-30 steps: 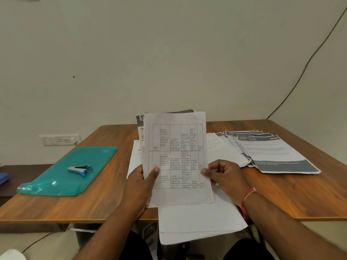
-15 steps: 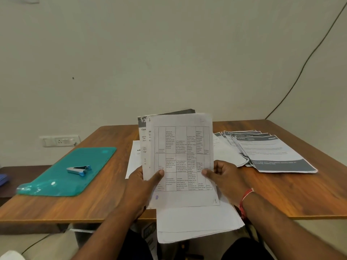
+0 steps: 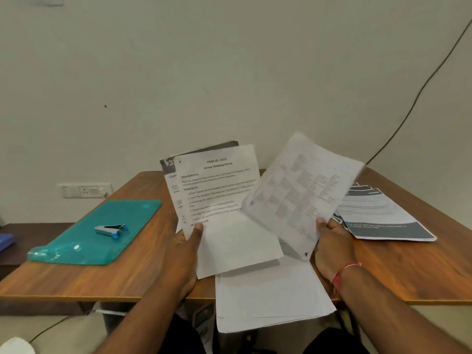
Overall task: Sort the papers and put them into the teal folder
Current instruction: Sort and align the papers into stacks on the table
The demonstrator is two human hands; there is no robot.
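Note:
My left hand (image 3: 185, 247) grips a sheaf of printed papers (image 3: 224, 200) upright over the table's middle; its front page carries headed text. My right hand (image 3: 332, 241) pinches one sheet with a printed table (image 3: 301, 190), blurred and tilted to the right of the sheaf. Below them a white stack of papers (image 3: 268, 297) lies flat and overhangs the front edge. A fanned pile of grey-banded papers (image 3: 378, 215) lies at the right. The teal folder (image 3: 84, 238) lies shut flat at the left.
A small staple remover (image 3: 111, 229) sits on top of the teal folder. The wooden table (image 3: 408, 272) has its front edge close to me. A wall socket (image 3: 84, 190) is behind the left side, and a black cable (image 3: 419, 93) runs down the right wall.
The table sheet was at the front of the sheaf held by both hands. My right hand has pulled it off and swung it to the right, uncovering the text page in my left hand.

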